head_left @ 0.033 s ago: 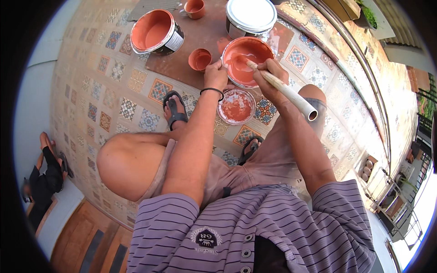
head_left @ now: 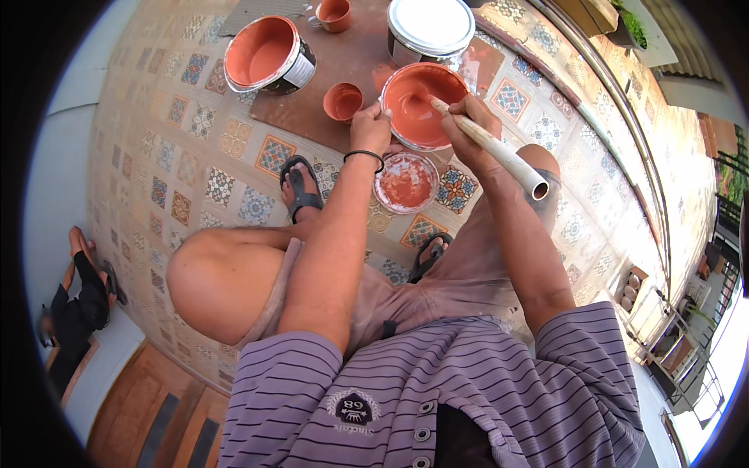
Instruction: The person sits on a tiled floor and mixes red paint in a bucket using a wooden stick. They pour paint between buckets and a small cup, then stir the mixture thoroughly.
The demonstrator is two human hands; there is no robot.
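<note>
At far left, a seated person [head_left: 82, 304] in dark clothes is by a pale wall; patterned floor tiles [head_left: 164, 156] stretch from there to a brown board [head_left: 296, 121]. An open, paint-coated bucket [head_left: 300, 69] overlaps the board's left edge. Next come a cup with a handle [head_left: 334, 14] near the top and a small cup [head_left: 342, 103] lower down, just beside the working bucket. That paint bucket [head_left: 406, 79], holding orange-red paint [head_left: 406, 121], sits in front of the wearer at the board's near edge, with a white-lidded bucket [head_left: 431, 27] close behind. A round, paint-smeared lid [head_left: 406, 185] lies on the tiles just nearer the wearer, leaving little room there. To the right, tiles run to a curved rail [head_left: 624, 101].

The left hand [head_left: 370, 129] is closed on the bucket's left rim, fingers bent. The right hand [head_left: 472, 131] is wrapped around a pale hollow pipe [head_left: 499, 154] near its lower end; the pipe slants over the right rim, its tip in the paint, with paint surface to its left.
</note>
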